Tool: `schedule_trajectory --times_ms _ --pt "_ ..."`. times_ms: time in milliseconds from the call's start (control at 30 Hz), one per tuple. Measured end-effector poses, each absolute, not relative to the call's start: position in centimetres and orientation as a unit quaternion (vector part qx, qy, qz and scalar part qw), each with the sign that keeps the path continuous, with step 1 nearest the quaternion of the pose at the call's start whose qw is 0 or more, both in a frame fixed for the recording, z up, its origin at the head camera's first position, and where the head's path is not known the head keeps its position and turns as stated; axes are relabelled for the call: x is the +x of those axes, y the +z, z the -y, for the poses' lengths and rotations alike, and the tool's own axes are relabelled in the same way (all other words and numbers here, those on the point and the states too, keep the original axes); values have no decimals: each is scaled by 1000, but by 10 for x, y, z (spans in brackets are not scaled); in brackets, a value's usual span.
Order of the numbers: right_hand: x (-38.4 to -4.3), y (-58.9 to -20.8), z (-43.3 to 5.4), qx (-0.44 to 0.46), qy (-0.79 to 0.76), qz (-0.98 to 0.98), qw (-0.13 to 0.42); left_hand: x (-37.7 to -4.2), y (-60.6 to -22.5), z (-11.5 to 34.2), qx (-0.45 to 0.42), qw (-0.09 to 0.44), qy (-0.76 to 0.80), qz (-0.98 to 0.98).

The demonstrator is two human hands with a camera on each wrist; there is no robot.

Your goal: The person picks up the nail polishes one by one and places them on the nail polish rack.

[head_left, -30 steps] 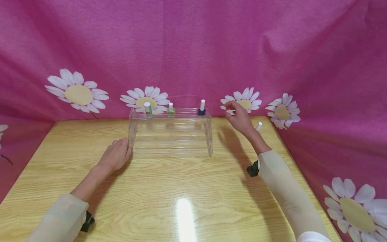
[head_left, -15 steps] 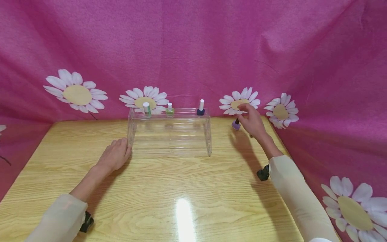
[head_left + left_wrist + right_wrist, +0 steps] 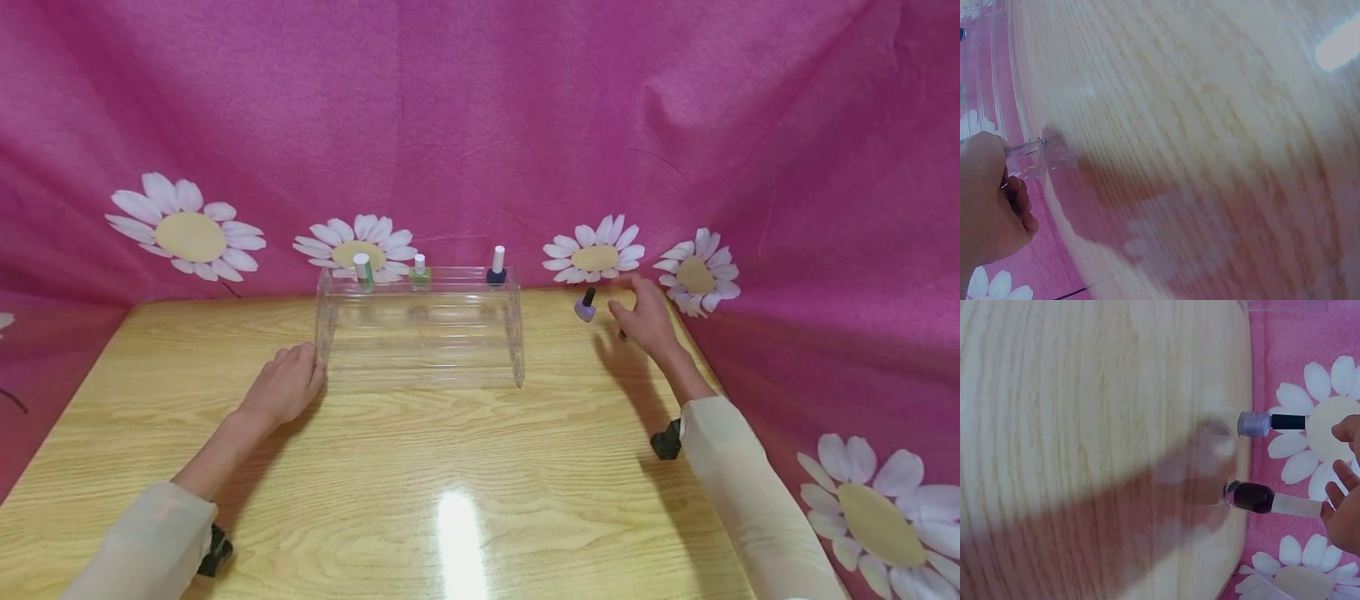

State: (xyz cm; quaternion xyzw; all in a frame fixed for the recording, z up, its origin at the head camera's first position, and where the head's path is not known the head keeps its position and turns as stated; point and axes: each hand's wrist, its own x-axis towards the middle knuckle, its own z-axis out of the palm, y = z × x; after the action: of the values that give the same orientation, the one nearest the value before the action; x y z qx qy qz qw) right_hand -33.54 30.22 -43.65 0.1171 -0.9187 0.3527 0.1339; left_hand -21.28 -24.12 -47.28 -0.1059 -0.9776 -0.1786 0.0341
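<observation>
My left hand (image 3: 281, 385) grips the left side of a clear acrylic display rack (image 3: 519, 342); in the left wrist view curled fingers (image 3: 1021, 203) show beside the rack's corner. On the rack's top tier stand a green bottle with a white cap (image 3: 363, 270), a lime nail polish (image 3: 421, 276) and a navy nail polish (image 3: 497, 274). My right hand (image 3: 648, 318) hovers at the table's far right, thumb and forefinger apart, holding nothing. Just left of it stands a lilac nail polish with a black cap (image 3: 1255, 424). A dark nail polish with a white cap (image 3: 1254, 497) is by the fingers, mostly hidden in the head view.
The wooden table (image 3: 375, 467) reaches back to a pink daisy-print cloth (image 3: 465, 125), which also hangs along the sides. The rack's lower tiers (image 3: 423, 346) face me. A bright light reflection (image 3: 459, 533) lies on the near tabletop.
My right hand has moved right and lower, uncovering the lilac nail polish and covering the white-capped bottle. My left hand stays at the rack.
</observation>
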Motion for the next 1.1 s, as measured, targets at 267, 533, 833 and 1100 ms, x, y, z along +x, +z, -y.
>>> schedule_trajectory --times_ms 267,533,833,1100 --pt "-339 -439 -307 119 356 914 157 -214 -473 243 -107 37 -174 978" --pt "-338 -438 -312 100 366 910 168 -214 -473 242 -103 36 -175 978" --pt "-336 -438 -324 49 428 899 73 -212 -474 242 -103 39 -176 978" --pt "-336 -445 -328 28 471 881 27 -213 -474 241 -103 34 -174 979"
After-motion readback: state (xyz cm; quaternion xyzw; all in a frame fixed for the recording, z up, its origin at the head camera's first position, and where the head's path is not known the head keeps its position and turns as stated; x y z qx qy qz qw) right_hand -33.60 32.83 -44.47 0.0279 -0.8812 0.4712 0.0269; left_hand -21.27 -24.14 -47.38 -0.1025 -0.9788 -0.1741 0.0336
